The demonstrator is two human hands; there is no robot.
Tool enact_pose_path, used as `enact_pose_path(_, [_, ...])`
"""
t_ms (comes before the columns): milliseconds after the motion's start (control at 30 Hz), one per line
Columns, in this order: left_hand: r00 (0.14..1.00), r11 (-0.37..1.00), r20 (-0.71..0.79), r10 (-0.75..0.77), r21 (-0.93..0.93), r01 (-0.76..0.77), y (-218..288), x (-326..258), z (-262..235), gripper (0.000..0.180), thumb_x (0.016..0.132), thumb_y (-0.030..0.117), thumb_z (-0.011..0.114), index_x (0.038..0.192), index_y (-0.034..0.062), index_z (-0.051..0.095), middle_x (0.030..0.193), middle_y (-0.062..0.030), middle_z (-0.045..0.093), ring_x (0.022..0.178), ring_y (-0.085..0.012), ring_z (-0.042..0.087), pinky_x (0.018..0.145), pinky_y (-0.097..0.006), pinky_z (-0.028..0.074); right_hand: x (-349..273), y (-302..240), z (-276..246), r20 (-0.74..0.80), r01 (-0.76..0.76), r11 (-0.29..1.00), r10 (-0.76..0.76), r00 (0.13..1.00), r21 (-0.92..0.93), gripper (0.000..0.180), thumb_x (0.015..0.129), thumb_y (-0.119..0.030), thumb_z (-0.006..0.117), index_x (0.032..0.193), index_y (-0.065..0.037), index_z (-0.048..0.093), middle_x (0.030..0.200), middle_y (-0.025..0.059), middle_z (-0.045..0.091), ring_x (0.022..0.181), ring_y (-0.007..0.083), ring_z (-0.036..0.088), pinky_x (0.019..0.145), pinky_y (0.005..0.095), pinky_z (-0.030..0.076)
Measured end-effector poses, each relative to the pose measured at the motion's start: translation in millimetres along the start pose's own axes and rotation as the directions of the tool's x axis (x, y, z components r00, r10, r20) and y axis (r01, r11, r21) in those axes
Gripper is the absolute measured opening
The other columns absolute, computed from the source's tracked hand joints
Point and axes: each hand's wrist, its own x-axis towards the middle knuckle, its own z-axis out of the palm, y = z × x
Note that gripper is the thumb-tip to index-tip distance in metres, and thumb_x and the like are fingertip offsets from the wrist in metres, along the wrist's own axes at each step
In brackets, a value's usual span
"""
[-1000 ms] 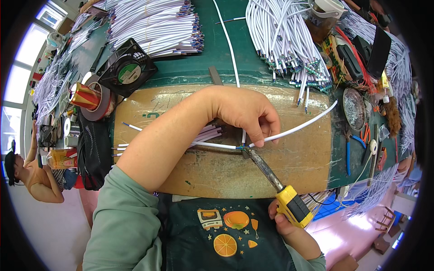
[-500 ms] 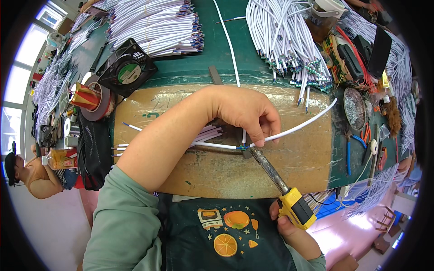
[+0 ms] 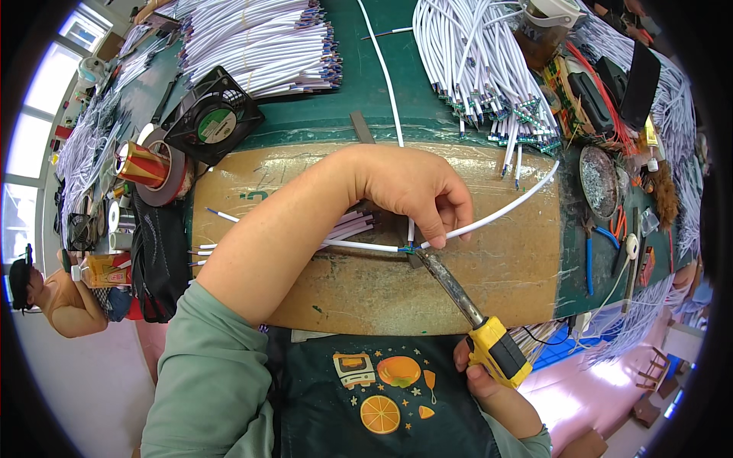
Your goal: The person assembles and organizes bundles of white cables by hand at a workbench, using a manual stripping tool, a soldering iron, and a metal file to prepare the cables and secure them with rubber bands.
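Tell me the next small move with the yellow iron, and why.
Probably ease the soldering iron back from the wire joint once it looks bonded: its tip is there, and the left hand pinches the white cable close by. The bond itself is too small to judge.

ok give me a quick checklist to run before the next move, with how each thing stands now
1. White cable pinched near its inner end by the left hand: ok.
2. Soldering iron held by its yellow handle in the right hand: ok.
3. Iron tip touching the wire joint: cannot tell; it is right at it, but contact is too small to see.
4. Left fingers well away from the iron's metal: not ok, I'd say; they are close to the tip.
5. Blue-handled pliers off the cardboard: ok, to its right.
6. Joint firmly bonded: cannot tell.
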Motion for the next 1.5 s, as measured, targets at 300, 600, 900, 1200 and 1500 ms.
enact_pose_path(300, [0.999, 0.996, -0.052, -0.01, 0.083, 0.014, 3.5, -1.9, 4.4, 0.031, 0.079, 0.008, 0.075, 0.108, 0.0008, 0.067, 0.085, -0.003, 0.069, 0.079, -0.0099, 0.064, 0.072, -0.025, 0.051, -1.7, 5.1, -0.5, 0.014, 0.041, 0.999, -0.042, 0.999, 0.022, 0.038, 0.08, -0.032, 0.079, 0.087, 0.0, 0.061, 0.072, 0.0065, 0.061, 0.054, 0.0143, 0.057, 0.048, 0.0255, 0.045])
enact_pose_path(600, [0.664, 0.916, -0.697, 0.27, 0.398, 0.045, 20.4, -44.5, 29.7, 0.023, 0.082, 0.017, 0.071, 0.1, 0.0035, 0.068, 0.089, -0.0066, 0.068, 0.079, -0.0155, 0.063, 0.073, -0.03, 0.05, -6.4, 1.9, -4.9, -0.045, 0.019, 0.994, -0.014, 0.999, 0.107, 0.043, 0.077, -0.034, 0.082, 0.093, 0.001, 0.061, 0.072, 0.0064, 0.061, 0.054, 0.0135, 0.055, 0.047, 0.025, 0.044])
enact_pose_path(900, [0.68, 0.581, -0.606, 0.412, 0.75, 0.317, -21.0, -79.0, 97.8, 0.023, 0.072, 0.017, 0.077, 0.089, 0.0069, 0.066, 0.101, -0.0092, 0.063, 0.089, -0.0301, 0.061, 0.077, -0.04, 0.049, -2.4, 0.7, -2.1, -0.082, 0.007, 0.975, 0.012, 0.997, 0.224, 0.04, 0.077, -0.022, 0.083, 0.102, 0.0, 0.06, 0.079, 0.0064, 0.062, 0.062, 0.0122, 0.057, 0.051, 0.0236, 0.046])
enact_pose_path(1200, [0.614, 0.704, -0.561, 0.555, 0.71, 0.012, -0.7, -61.8, 117.1, 0.013, 0.076, 0.01, 0.073, 0.084, 0.0029, 0.065, 0.119, -0.018, 0.063, 0.089, -0.0318, 0.063, 0.077, -0.038, 0.052, 5.9, -28.0, -2.1, -0.008, -0.011, 0.925, 0.015, 1.0, 0.379, 0.031, 0.077, -0.006, 0.08, 0.102, -0.003, 0.062, 0.089, 0.0068, 0.063, 0.074, 0.0126, 0.059, 0.057, 0.0221, 0.048])
enact_pose_path(1500, [0.693, 0.858, -0.581, 0.427, 0.501, -0.109, 15.3, -50.4, 135.7, 0.015, 0.082, 0.015, 0.068, 0.082, 0.0018, 0.062, 0.116, -0.0175, 0.065, 0.083, -0.0311, 0.064, 0.076, -0.04, 0.05, 18.3, -49.5, 10.1, -0.067, 0.08, 0.923, -0.059, 0.996, 0.376, 0.035, 0.076, -0.002, 0.078, 0.106, -0.004, 0.06, 0.092, 0.0079, 0.064, 0.076, 0.0128, 0.059, 0.064, 0.0234, 0.05])
